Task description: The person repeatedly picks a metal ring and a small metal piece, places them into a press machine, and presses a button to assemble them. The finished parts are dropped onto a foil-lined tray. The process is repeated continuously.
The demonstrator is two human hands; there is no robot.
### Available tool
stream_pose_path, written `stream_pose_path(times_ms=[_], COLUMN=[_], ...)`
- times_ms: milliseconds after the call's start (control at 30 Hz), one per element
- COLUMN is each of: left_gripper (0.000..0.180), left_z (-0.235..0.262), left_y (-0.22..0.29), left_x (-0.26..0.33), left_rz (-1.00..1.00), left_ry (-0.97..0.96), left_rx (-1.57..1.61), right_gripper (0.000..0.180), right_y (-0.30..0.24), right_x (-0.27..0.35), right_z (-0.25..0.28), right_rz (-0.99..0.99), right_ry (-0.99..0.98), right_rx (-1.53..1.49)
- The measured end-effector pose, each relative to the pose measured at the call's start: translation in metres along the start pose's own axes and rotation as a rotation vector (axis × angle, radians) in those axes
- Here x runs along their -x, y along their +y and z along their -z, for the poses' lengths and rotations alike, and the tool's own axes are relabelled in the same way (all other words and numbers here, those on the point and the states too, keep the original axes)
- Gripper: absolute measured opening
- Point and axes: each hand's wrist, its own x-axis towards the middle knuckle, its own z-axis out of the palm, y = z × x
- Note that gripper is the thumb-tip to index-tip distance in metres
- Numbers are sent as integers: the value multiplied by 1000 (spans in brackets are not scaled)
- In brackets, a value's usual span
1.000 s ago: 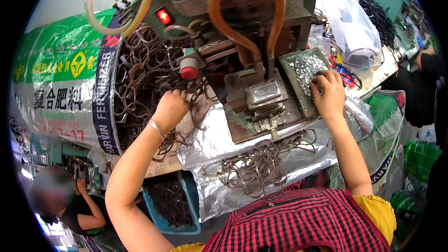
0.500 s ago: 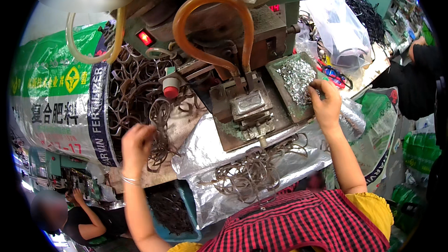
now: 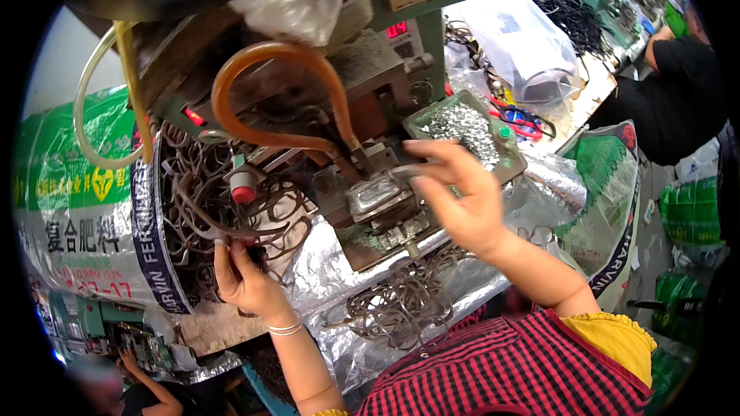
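My left hand (image 3: pixel 250 285) pinches a dark flat strap (image 3: pixel 206 225) between thumb and fingertips, beside a heap of similar straps (image 3: pixel 181 192). The strap curves up and away over the heap. My right hand (image 3: pixel 466 204), smeared by motion, reaches over the right edge of a small metal die block (image 3: pixel 381 192) on a bench press. Its fingers are bent together around something small and greyish that I cannot make out. To the right of the die a green tray (image 3: pixel 510 166) holds many small shiny metal pieces (image 3: pixel 462 129).
An orange hose (image 3: pixel 223 85) loops above the die. A red push button (image 3: pixel 243 194) stands left of it. Tangled straps (image 3: pixel 401 296) lie on silvery sheeting in front. A printed sack (image 3: pixel 85 208) is at left; another person (image 3: pixel 663 100) sits at right.
My right hand has moved left from the tray to the die. My left hand has come to the strap heap and now holds a strap. The whole view has shifted.
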Motion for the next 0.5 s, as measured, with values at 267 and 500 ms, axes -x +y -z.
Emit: stream_pose_path(times_ms=[267, 500], left_gripper=[33, 26], left_z=[-63, -40], left_y=[51, 43], left_x=[-25, 27], left_rz=[-492, -579], left_ry=[-68, -362], left_rx=[-25, -134], right_gripper=[33, 30], right_y=[-22, -15], right_x=[-7, -17], right_z=[-37, -13], right_rz=[-430, -259], right_ry=[-46, -151], right_rx=[-610, -251])
